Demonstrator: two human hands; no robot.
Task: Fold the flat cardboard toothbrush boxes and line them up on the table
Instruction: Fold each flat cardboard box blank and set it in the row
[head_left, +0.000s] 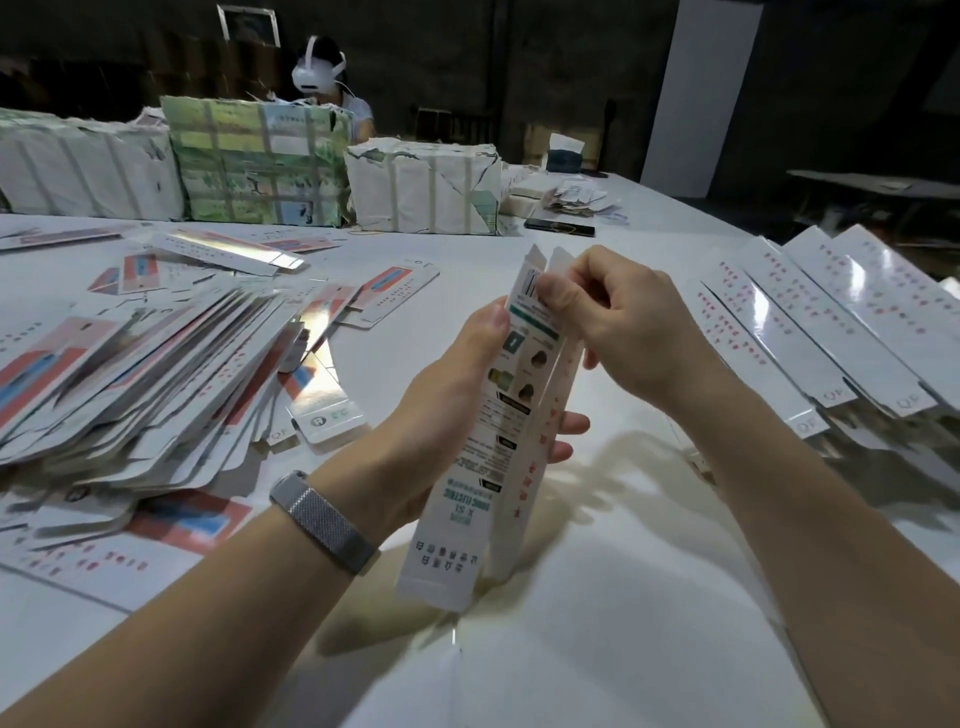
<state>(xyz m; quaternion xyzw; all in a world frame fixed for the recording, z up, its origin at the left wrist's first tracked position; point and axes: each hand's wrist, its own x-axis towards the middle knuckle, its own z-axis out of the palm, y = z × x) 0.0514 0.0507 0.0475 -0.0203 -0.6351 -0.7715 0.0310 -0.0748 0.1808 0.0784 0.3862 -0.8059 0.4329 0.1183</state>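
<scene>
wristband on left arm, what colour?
Silver-grey woven mesh wristband, head view.

1. The tall white printed cardboard box (511, 410) in my hands is thin card with a smooth, slightly glossy coat.
2. The heap of flat pink-and-blue printed card blanks (145, 374) at my left is glossy; some faces throw mirror-like glints.
3. The row of folded white cardboard boxes (821, 332) at my right shines with bright reflections.
4. The white table top (597, 649) is smooth and faintly reflective.
5. The silver woven-mesh metal band (324, 522) on my left wrist has a fine, textured sheen.
6. The far paper-wrapped bundles (423, 187) look matt, creased and torn.
</scene>
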